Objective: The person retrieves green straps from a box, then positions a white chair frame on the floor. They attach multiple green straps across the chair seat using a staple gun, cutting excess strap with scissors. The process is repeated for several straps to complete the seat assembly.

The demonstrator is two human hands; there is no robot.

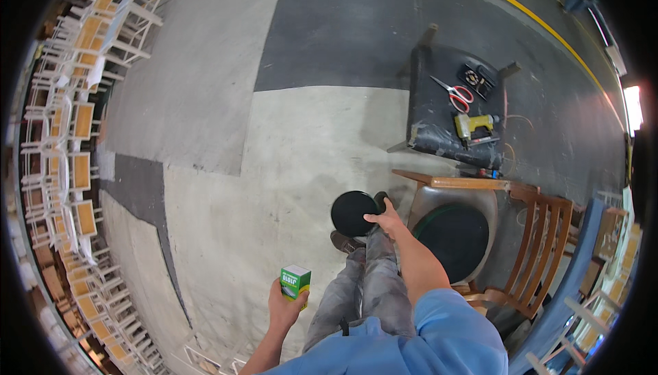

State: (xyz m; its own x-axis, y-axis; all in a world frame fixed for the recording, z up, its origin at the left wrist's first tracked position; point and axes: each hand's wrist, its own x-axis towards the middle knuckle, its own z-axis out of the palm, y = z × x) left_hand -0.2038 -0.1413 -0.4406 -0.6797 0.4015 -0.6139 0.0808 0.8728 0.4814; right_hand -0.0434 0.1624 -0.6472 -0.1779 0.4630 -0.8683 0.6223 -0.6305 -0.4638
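Observation:
My left hand [282, 306] is closed around a small green cardboard box [293, 283] with a white top, held out to the left of my legs. In my right hand [389, 221] is a flat round black disc [352, 214], gripped at its right edge with the thumb on top. The disc is above my shoes and hides part of them. Close to my right forearm, a larger round black pad [452, 243] lies on the grey seat of a wooden chair [541, 251] with a slatted back.
Ahead on the right stands a worn black padded seat [428, 111]. On it lie red-handled scissors [458, 94], a yellow-green staple gun [474, 127] and a dark black object [478, 80]. White-framed chairs [82, 162] line the left side. A blue panel [572, 272] stands at the right.

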